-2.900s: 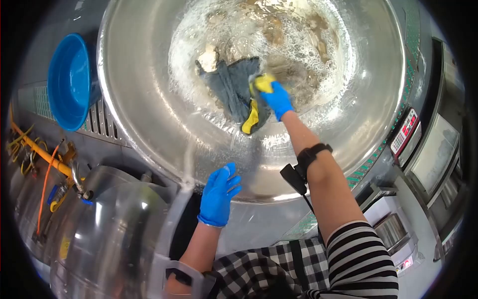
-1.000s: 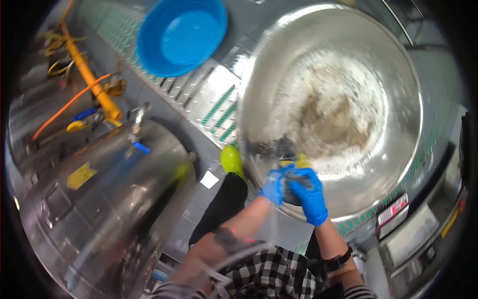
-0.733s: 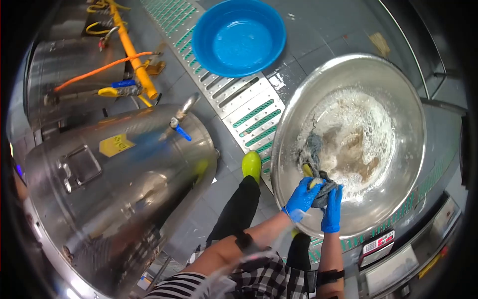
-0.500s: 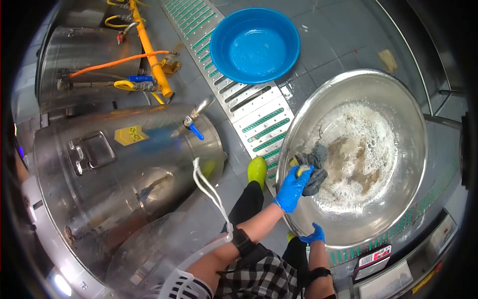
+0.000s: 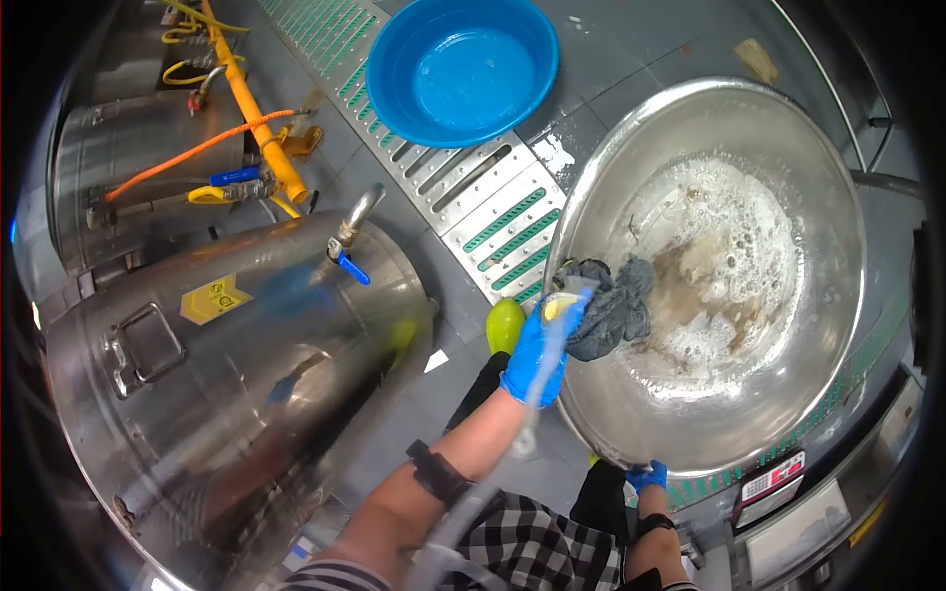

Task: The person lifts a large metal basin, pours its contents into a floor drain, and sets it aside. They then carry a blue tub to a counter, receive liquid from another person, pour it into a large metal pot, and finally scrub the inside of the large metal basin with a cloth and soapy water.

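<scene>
Slippage worries us: our left hand (image 5: 537, 345) clenches the sponge (image 5: 558, 306) and grey cloth (image 5: 613, 307) mid-frame, on the left wall of the basin (image 5: 788, 394); our right hand (image 5: 647, 477) grips its lower rim. A soapy grip could slip and slosh suds (image 5: 734, 222) floorward.

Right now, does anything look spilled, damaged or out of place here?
Nothing looks damaged. The steel bowl holds brown, foamy water, and a wet splash lies on the floor tiles beside the drain grate. The left hand holds a grey cloth at the rim; the right hand grips the near edge.
</scene>
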The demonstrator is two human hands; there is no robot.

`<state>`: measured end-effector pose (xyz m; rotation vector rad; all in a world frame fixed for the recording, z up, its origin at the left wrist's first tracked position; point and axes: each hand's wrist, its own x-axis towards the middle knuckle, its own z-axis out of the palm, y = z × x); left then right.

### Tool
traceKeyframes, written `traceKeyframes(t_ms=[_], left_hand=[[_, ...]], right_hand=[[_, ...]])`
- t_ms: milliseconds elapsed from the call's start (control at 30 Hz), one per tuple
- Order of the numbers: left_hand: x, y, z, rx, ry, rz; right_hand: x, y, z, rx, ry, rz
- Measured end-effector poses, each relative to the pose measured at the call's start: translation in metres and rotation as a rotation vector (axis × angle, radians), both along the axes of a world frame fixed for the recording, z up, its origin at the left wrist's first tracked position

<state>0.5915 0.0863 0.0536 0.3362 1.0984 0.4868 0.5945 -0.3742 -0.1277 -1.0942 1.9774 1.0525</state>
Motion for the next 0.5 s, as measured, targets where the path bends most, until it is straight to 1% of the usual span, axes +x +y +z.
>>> traceKeyframes(t_ms=[67, 133, 200, 267, 333, 367, 400, 467, 500], left_hand=[[-0.004, 0.002, -0.004, 0.059, 0.041, -0.014], [-0.009, -0.001, -0.005, 0.015, 0.014, -0.046], [-0.01, -0.002, -0.004, 0.02, -0.006, -0.054], [-0.003, 0.002, 0.006, 0.041, -0.033, -0.045], [0.005, 0.01, 0.022, 0.002, -0.057, -0.005], [0.008, 0.016, 0.031, 0.01, -0.069, 0.005], [0.011, 0.022, 0.041, 0.031, -0.062, 0.01], [0.019, 0.038, 0.059, 0.062, -0.073, 0.035], [0.022, 0.045, 0.065, 0.095, -0.043, 0.013]], right_hand=[[-0.022, 0.002, -0.007, -0.002, -0.368, -0.042], [-0.038, -0.012, -0.02, -0.033, -0.407, -0.013], [-0.029, 0.016, -0.016, 0.256, -0.474, -0.061], [-0.025, 0.049, -0.022, 0.411, -0.526, 0.009], [-0.015, 0.085, -0.035, 0.643, -0.518, 0.432], [-0.004, 0.128, -0.024, 0.607, -0.452, 0.089], [0.012, 0.187, 0.005, 0.562, -0.376, -0.248], [0.052, 0.293, 0.101, 0.78, -0.312, 0.151], [0.072, 0.34, 0.145, 0.972, -0.417, 0.2]])
